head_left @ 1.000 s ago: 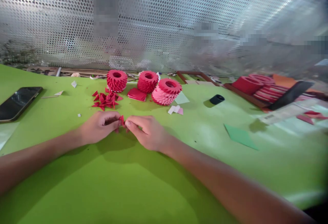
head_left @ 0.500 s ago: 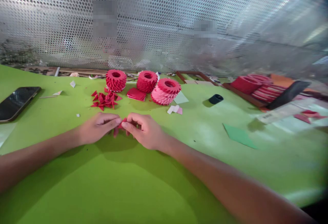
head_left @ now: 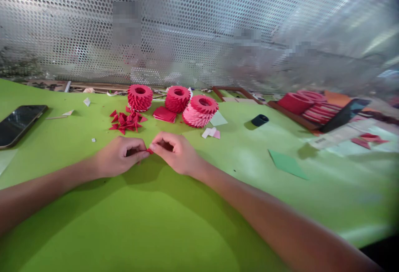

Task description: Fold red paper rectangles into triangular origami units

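Note:
Between my fingertips is a small piece of red paper (head_left: 149, 151), mostly covered by the fingers. My left hand (head_left: 122, 155) pinches it from the left, and my right hand (head_left: 175, 152) pinches it from the right. Just beyond my left hand lies a pile of folded red paper triangles (head_left: 126, 121). To its right is a stack of flat red paper pieces (head_left: 164, 114). Behind these stand a red ring-shaped paper stack (head_left: 140, 98), a second red one (head_left: 178, 99) and a red-and-pink one (head_left: 200, 112), each built of interlocked folded pieces.
A phone (head_left: 20, 124) lies at the left. To the right are a dark cylinder (head_left: 259, 120), a green paper sheet (head_left: 286, 164) and a tray (head_left: 293, 116) with red paper rolls. White and pink scraps (head_left: 212, 132) lie mid-table. A perforated metal panel (head_left: 187, 23) rises behind.
My fingers have shifted their grip on the red paper, and less of it shows now. The left fingers have curled more; the right hand has tilted slightly upward.

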`<state>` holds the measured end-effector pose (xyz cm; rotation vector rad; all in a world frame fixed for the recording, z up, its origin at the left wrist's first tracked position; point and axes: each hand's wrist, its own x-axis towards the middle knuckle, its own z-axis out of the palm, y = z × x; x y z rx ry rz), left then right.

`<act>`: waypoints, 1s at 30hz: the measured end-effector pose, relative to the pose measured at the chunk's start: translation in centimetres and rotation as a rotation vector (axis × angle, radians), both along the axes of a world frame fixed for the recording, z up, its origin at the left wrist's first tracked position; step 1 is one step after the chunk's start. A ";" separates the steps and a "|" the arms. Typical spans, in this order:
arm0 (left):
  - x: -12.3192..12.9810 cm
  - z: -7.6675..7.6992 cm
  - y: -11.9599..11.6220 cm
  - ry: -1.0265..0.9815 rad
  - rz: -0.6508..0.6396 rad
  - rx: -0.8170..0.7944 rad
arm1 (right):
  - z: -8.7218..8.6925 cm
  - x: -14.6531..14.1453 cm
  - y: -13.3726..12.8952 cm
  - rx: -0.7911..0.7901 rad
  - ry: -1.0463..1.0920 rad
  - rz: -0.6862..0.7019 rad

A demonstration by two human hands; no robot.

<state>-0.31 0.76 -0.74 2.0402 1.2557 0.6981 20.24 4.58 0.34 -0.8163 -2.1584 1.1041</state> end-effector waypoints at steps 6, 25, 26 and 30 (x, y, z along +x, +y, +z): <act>-0.1 0.3 0.0 -0.026 -0.057 -0.055 | -0.1 0.2 0.1 0.095 -0.055 0.043; 0.0 0.1 0.1 -0.038 0.015 0.077 | 0.3 0.7 0.2 0.323 -0.313 0.086; 0.0 0.2 0.1 -0.024 0.013 0.077 | 0.2 0.7 0.3 0.335 -0.303 0.083; 0.2 0.2 0.1 0.028 0.003 0.097 | 0.1 0.6 0.5 0.339 -0.277 0.064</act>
